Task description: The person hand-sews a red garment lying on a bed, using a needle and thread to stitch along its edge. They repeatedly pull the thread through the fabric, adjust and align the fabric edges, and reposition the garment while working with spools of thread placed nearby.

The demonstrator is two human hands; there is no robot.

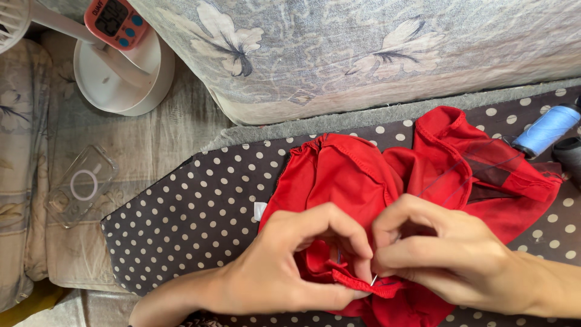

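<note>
A crumpled red garment (357, 175) lies on a dark brown cloth with white dots (200, 212). My left hand (290, 266) pinches a folded hem of the red garment near its lower edge. My right hand (448, 254) is closed right beside it, its fingertips gripping a thin silver needle (374, 280) that pokes into the hem. Blue thread runs across the red fabric toward a light blue thread spool (548, 130) lying at the right edge.
A floral grey cushion (363, 48) fills the top. At upper left stand a white fan base (121, 79) and a red digital timer (116, 23). A clear phone case (78, 188) lies on the left. A dark spool (569, 154) sits beside the blue one.
</note>
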